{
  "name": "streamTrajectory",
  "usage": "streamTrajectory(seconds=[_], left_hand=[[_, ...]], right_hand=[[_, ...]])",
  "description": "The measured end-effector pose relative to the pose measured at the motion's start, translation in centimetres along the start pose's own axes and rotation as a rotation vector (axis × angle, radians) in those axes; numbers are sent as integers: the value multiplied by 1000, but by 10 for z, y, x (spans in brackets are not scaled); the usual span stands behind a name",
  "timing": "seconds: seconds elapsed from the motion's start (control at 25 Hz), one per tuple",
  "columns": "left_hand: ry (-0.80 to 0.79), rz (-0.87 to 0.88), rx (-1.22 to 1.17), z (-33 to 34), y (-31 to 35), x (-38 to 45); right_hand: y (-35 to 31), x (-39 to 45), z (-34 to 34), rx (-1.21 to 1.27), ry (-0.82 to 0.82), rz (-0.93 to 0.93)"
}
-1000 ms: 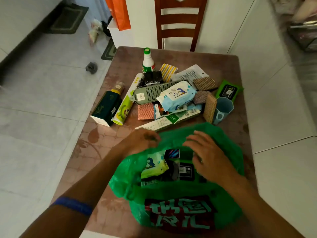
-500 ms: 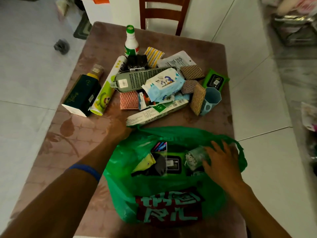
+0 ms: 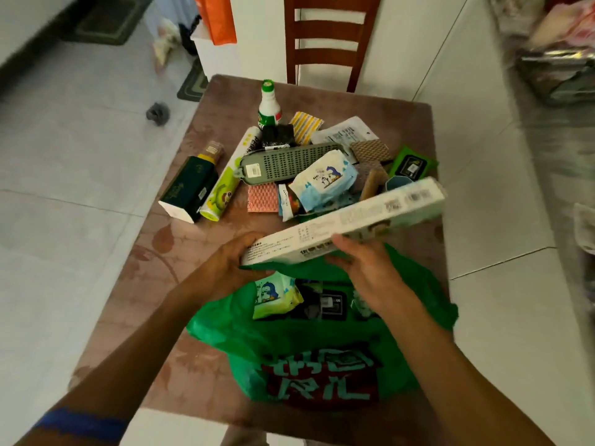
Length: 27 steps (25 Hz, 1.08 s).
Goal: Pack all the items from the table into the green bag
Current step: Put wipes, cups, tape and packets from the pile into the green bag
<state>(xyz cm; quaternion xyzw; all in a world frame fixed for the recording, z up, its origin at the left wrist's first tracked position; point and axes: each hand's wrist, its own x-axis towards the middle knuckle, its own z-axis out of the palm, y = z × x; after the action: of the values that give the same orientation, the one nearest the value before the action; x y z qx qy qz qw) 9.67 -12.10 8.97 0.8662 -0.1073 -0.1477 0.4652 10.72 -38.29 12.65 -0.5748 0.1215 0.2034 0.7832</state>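
L hand & R hand grip long box over green bag.

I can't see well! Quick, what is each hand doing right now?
Left hand: grips the near end of the long white box.
Right hand: holds the same box from below.
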Motion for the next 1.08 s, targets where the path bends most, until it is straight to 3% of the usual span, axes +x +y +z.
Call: streamTrajectory(seconds=[0.04,0.12,0.2,0.24,0.28,0.4,0.44,0.52,0.6,0.68,0.76,0.8,0.88,0.96,1.08], left_hand=[[-3,-40,8,5,2,-2],[159,-86,294,15,13,-13],[367,155,542,32,27,-33],[338,302,566,44,34,-45],[217,364,577,57,37,-55],[-391,-41,746,84,27,-66],[-501,-110,854,88,22,-65],[-575,-86,999,86,22,-64],[-575,10,979,75,24,-63],[-615,104,834,64,26,-72],[-674,48,656,56,33,-85],[-668,-66,566,54,31,-90],[-516,-306,608,50,25,-92],[-307,-408,837,45,12,-89],[-17,-414,843,37,4,-83]], right_hand=[[-3,4,6,85,-13,-23],[-14,-1,7,154,0,-113],[-31,-10,-3,81,62,-220],[-41,-15,-11,30,54,-271],[-51,-21,-17,-43,17,-309],[-58,-28,-21,-376,-134,-288],[-51,-26,-18,-530,-219,-239],[-29,-21,-15,-842,-390,-106],[-6,-18,-17,-1106,-458,-34],[15,-15,-15,-1357,-449,-103],[32,-14,-7,-1551,-443,-215],[38,-15,-3,-1614,-445,-238],[49,-17,1,-1673,-448,-233],[51,-22,3,-1617,-411,-266],[52,-24,0,-1718,-339,-382]])
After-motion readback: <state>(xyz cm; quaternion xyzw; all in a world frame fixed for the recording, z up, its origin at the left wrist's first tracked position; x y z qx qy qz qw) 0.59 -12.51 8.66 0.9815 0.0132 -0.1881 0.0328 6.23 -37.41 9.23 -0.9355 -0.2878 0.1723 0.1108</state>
